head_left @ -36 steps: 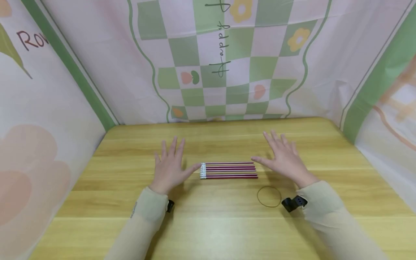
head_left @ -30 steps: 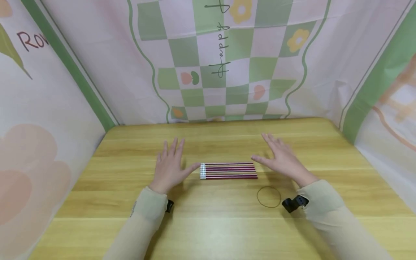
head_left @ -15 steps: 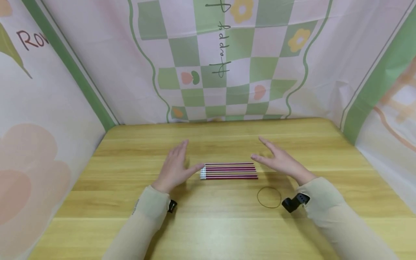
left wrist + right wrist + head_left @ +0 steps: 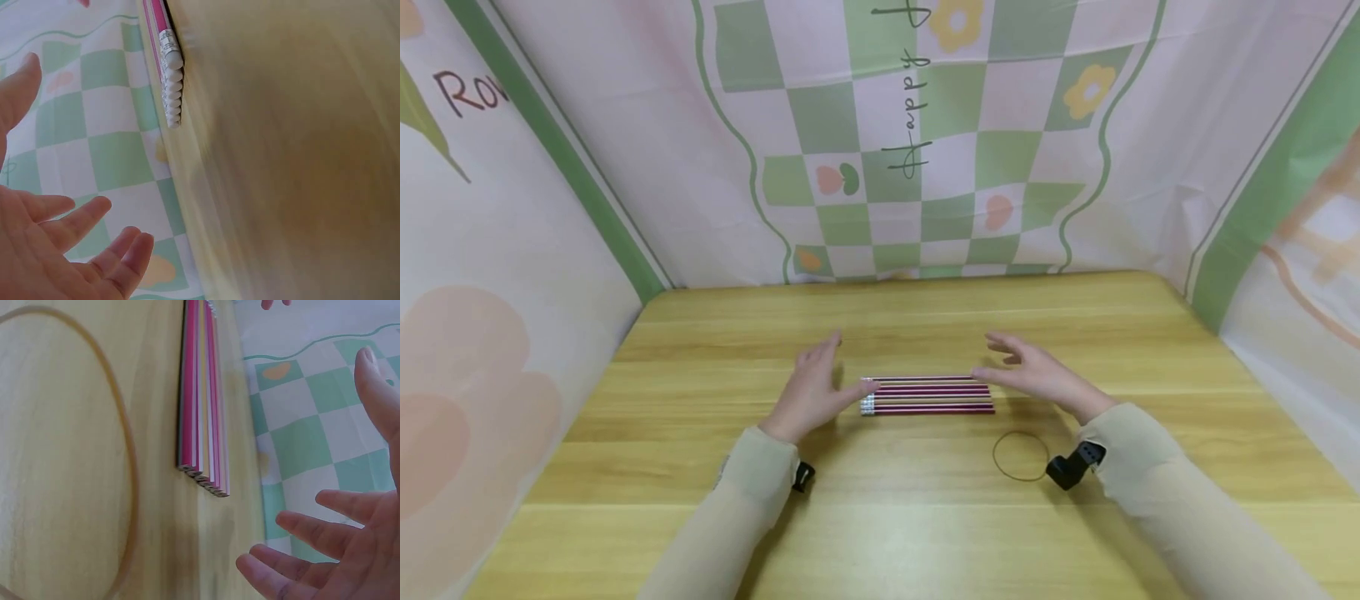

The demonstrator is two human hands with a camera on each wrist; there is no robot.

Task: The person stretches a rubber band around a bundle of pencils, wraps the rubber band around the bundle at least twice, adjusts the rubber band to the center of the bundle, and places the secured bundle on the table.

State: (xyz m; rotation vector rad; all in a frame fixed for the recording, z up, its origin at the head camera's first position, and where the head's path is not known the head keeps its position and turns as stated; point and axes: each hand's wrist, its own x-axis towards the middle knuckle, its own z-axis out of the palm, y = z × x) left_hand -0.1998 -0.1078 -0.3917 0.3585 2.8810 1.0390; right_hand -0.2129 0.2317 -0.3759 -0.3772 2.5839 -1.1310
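Several striped pencils (image 4: 932, 396) lie side by side in a flat row on the table, their white erasers (image 4: 173, 94) to the left and unsharpened ends (image 4: 203, 480) to the right. My left hand (image 4: 808, 396) hovers by the eraser ends, fingers relaxed and thumb reaching over them in the head view. On the opposite side my right hand (image 4: 1037, 375) hangs over the plain ends, fingers loosely bent and apart from the thumb. Neither hand holds anything, and both wrist views show space between the fingers and the pencils. A rubber band (image 4: 1021, 456) lies in front of the right hand.
The wooden table (image 4: 895, 517) spreads around the pencils, with its back edge against a patterned cloth (image 4: 955, 167). More cloth hangs along the left and right sides. Black wrist cameras (image 4: 1075, 465) sit under both cuffs.
Both hands have moved inward toward the pencils and turned, with their spread fingers drawing together and bending. The pencils and the rubber band stay where they were.
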